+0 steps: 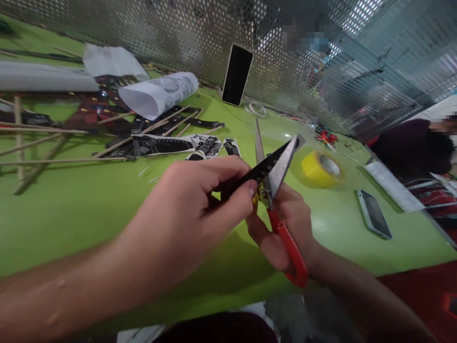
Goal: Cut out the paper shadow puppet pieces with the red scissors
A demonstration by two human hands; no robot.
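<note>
Near the middle of the head view, my left hand pinches a narrow black patterned strip between thumb and fingers. My right hand has its fingers in the red handles of a pair of scissors. The scissor blades are spread and point up and away, with the strip lying between them. Black and white patterned cutouts lie on the green table just beyond my left hand.
Wooden sticks and a rolled printed paper are at the left. A dark-screened device stands against the perforated metal screen. Yellow tape and a phone lie at the right. A person is beyond.
</note>
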